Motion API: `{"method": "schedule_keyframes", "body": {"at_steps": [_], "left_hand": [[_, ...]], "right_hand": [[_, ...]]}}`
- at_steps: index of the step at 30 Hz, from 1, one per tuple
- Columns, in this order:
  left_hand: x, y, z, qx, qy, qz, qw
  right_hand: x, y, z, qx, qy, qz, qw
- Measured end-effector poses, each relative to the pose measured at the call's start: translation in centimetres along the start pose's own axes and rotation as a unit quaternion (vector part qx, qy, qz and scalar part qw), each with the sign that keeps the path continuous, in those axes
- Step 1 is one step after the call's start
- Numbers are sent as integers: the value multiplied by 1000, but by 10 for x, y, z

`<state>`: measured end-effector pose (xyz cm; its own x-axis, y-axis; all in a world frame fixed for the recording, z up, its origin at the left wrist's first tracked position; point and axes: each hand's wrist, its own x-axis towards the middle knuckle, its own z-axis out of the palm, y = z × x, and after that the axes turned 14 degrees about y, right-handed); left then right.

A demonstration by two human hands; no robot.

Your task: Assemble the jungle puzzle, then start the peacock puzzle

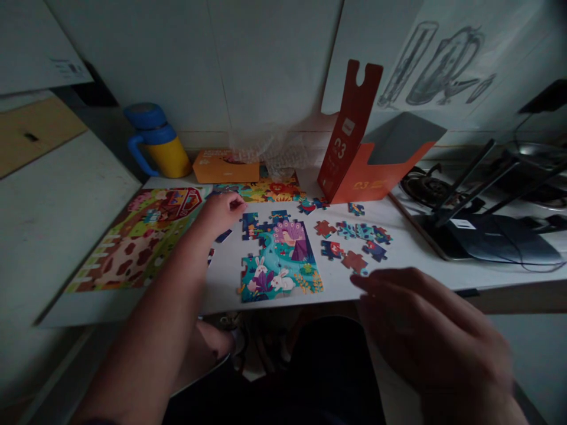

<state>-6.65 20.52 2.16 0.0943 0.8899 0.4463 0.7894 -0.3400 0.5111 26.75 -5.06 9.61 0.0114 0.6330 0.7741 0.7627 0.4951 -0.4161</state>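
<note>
My left hand [225,210] hovers at the upper left of a partly joined jigsaw puzzle [283,251], its fingers curled closed; whatever they may hold is hidden. The joined part shows a pink peacock, a teal animal and white rabbits. At the table's front edge, my right hand [425,324] is slightly blurred, with fingertips drawn together close to a brown puzzle piece [354,261]. I cannot make out anything in its grip. Several loose pieces lie beyond it, among them a dark blue one [375,250] and a red-brown one [325,228].
At left lies a farm puzzle [133,248] with a cow. Behind stand a blue and yellow bottle [162,141], an orange box [225,168] and an open orange carton [372,171]. A black router [500,239] and a stove burner [427,192] occupy the right. Someone's leg [215,337] shows below.
</note>
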Motion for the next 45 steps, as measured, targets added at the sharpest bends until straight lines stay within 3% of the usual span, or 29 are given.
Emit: {"method": "schedule_keyframes", "body": {"at_steps": [2, 4, 6, 10, 13, 17, 20, 24, 29, 31, 34, 36, 41, 45], "left_hand": [[1, -1, -1, 16, 28, -16, 999], [2, -3, -4, 25, 57, -46, 997], [4, -6, -8, 33, 85, -88, 992], [8, -18, -22, 55, 137, -156, 977], [11, -29, -33, 38, 170, -192, 966], [12, -35, -43, -22, 212, -237, 948], [10, -34, -48, 19, 237, -238, 942], [7, -35, -51, 134, 198, -222, 945], [3, -37, -55, 144, 125, -197, 962], [1, -34, -59, 142, 69, -192, 969], [-3, -28, -65, 138, -57, -166, 975], [-6, -28, -69, 121, -106, -141, 977], [-9, -53, -75, 125, -61, -103, 985], [-10, -74, -76, 127, -97, -98, 982]], "right_hand": [[8, 31, 9, -78, -30, -27, 996], [11, 67, 16, -139, -64, -11, 988], [10, 100, 21, -184, -51, -12, 982], [3, 138, 29, -215, -84, -12, 973], [-4, 138, 37, -202, -76, -4, 976], [-18, 116, 51, -119, -79, 17, 990], [-28, 105, 63, -57, -60, -26, 996], [-37, 104, 76, -34, -39, -75, 996], [-40, 108, 81, -73, -44, -37, 996], [-40, 107, 82, -80, -53, -30, 995], [-39, 106, 82, -82, -52, -26, 995], [-40, 105, 82, -80, -51, -22, 995], [-40, 104, 84, -88, -44, -2, 995], [-40, 104, 85, -95, -43, -2, 995]]}}
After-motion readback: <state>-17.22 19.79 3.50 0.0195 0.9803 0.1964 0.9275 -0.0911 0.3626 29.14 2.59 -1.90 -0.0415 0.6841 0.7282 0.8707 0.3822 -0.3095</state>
